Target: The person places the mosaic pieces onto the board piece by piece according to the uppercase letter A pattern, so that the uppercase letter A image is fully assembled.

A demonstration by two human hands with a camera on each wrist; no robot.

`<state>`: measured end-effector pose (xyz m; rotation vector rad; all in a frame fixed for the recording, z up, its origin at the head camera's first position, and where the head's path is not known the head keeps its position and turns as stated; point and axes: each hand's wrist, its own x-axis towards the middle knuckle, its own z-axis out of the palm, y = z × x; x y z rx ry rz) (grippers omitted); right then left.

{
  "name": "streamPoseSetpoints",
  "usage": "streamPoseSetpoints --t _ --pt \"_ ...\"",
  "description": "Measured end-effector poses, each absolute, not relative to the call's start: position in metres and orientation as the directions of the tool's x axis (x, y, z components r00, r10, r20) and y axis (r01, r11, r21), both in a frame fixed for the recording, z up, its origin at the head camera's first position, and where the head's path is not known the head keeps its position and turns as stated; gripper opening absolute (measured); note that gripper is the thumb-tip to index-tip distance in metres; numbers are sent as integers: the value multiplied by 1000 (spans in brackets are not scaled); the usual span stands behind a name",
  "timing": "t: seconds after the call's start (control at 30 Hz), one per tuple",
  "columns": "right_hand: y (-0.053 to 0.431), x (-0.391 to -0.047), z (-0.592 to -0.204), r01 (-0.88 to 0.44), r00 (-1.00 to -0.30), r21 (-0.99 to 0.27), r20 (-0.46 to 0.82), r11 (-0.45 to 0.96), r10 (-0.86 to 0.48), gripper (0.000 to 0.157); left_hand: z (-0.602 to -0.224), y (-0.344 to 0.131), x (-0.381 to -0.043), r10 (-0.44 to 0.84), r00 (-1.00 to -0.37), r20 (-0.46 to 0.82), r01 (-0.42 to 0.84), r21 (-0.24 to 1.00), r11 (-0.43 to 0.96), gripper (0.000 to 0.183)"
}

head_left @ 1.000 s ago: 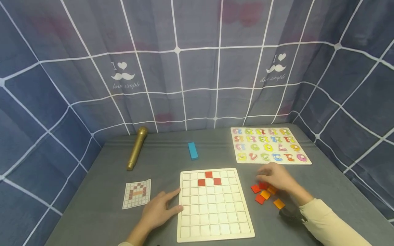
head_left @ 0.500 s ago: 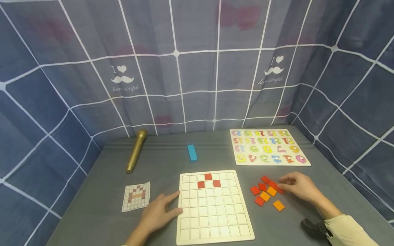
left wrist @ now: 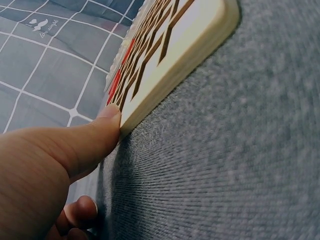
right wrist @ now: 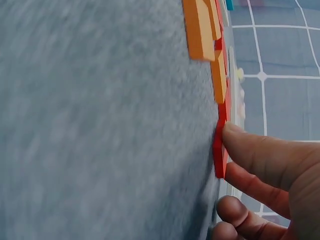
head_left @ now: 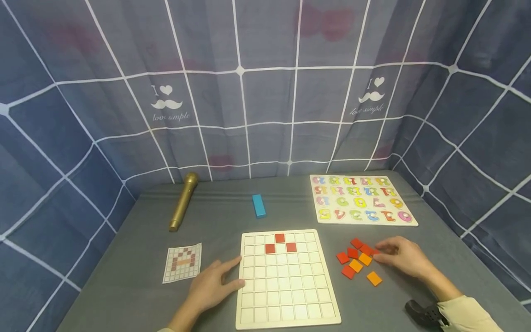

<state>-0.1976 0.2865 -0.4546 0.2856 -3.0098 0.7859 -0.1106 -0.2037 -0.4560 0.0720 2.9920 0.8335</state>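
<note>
In the head view a pale square-grid board (head_left: 288,281) lies at the front middle, with three red tiles set in its upper squares. My left hand (head_left: 210,285) rests at the board's left edge, its index finger and thumb reaching the rim; the left wrist view shows the thumb (left wrist: 107,117) against the edge. To the right lies a loose cluster of red and orange square tiles (head_left: 356,265). At its right side my right hand (head_left: 404,258) pinches a red tile (right wrist: 219,150) between thumb and index finger, low by the cloth.
A small paper pattern card (head_left: 182,263) lies left of the board. Farther back are a gold microphone (head_left: 183,203), a blue block (head_left: 259,206) and a number puzzle board (head_left: 361,200). Checked curtains (head_left: 265,97) rise behind. A black strap piece (head_left: 423,313) is at the right cuff.
My right hand moved right and toward me from above the tiles to their right side, uncovering several. The left hand stays at the board's edge. The camera shifts slightly.
</note>
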Motion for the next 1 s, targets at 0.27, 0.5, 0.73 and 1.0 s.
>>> streamPoseSetpoints --t 0.27,0.5,0.73,1.0 --pt "291 -195 -457 -173 -984 -464 46 869 -171 45 -455 -205 -111 49 -999 -10 37 504 863 62" --pt "291 -194 -460 -168 -986 -482 70 860 -153 36 -456 -206 -111 52 -999 -8 40 513 858 62" --pt "274 -199 -448 -236 -972 -495 141 836 -191 29 -455 -206 -110 52 -999 -6 41 516 855 62" --pt "205 -208 -445 -387 -921 -539 185 748 -343 28 -458 -205 -111 63 -998 2 56 505 861 63"
